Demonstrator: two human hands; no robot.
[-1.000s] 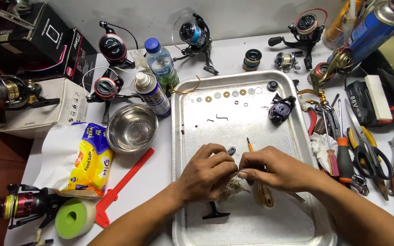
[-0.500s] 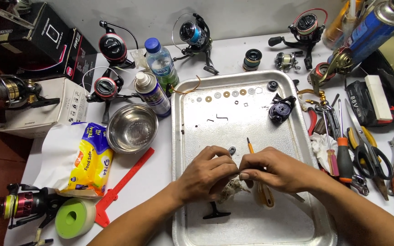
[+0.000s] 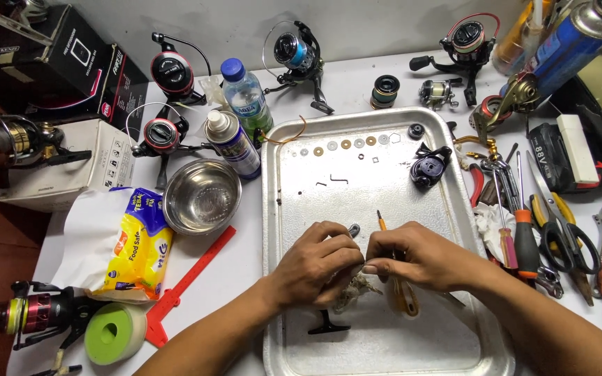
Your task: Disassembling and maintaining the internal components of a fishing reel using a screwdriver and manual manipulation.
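Observation:
My left hand [image 3: 318, 268] and my right hand [image 3: 416, 256] meet over the near half of a metal tray [image 3: 294, 174]. Together they pinch a small grey metal reel part [image 3: 353, 229] between their fingertips. More of the part, a pale greasy body [image 3: 357, 285], shows under my left palm. My right hand also grips a thin yellow-handled tool [image 3: 382, 223] whose tip sticks up past the fingers. A black reel handle [image 3: 327, 325] lies on the tray just below my left hand.
A row of small washers [image 3: 346, 145] and a black reel cover [image 3: 430, 166] lie at the tray's far end. A steel bowl [image 3: 201, 196], spray can [image 3: 233, 144] and water bottle [image 3: 245, 97] stand left. Pliers and screwdrivers [image 3: 524, 230] lie right. Fishing reels ring the table.
Almost nothing has moved. Both hands stay pressed together on the small part, with only slight finger shifts.

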